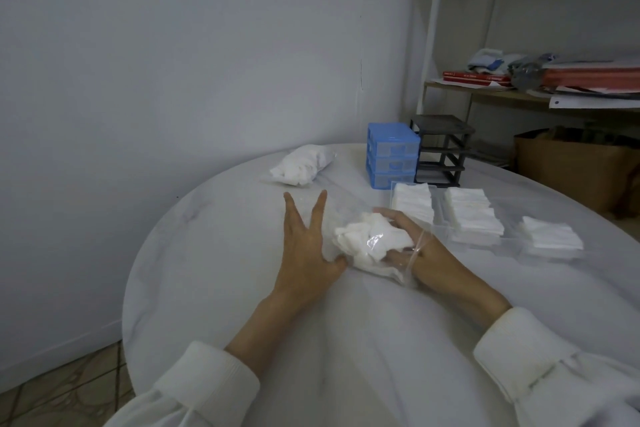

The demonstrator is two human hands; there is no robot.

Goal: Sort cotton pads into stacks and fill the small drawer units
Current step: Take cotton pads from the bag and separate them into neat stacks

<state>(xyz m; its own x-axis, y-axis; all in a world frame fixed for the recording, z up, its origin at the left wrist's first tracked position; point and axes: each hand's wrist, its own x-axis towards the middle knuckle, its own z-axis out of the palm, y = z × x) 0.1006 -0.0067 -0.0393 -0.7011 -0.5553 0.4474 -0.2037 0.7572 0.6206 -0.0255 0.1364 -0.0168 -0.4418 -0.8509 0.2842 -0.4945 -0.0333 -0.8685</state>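
Observation:
A loose clump of white cotton pads (363,241) lies in a clear plastic bag (398,272) at the middle of the round white table (214,253). My right hand (420,246) is inside the bag, thumb and fingers curled round the clump. My left hand (303,250) rests beside the bag with straight, spread fingers, its thumb against the bag's edge. To the right, three neat stacks of pads (471,213) sit in clear drawers. Behind them stand a blue drawer unit (393,156) and a black drawer frame (445,149) with open slots.
A second full bag of cotton pads (301,165) lies at the table's far side. A shelf (485,94) with books and papers and a cardboard box (571,170) stand at the right, beyond the table. The wall is close on the left.

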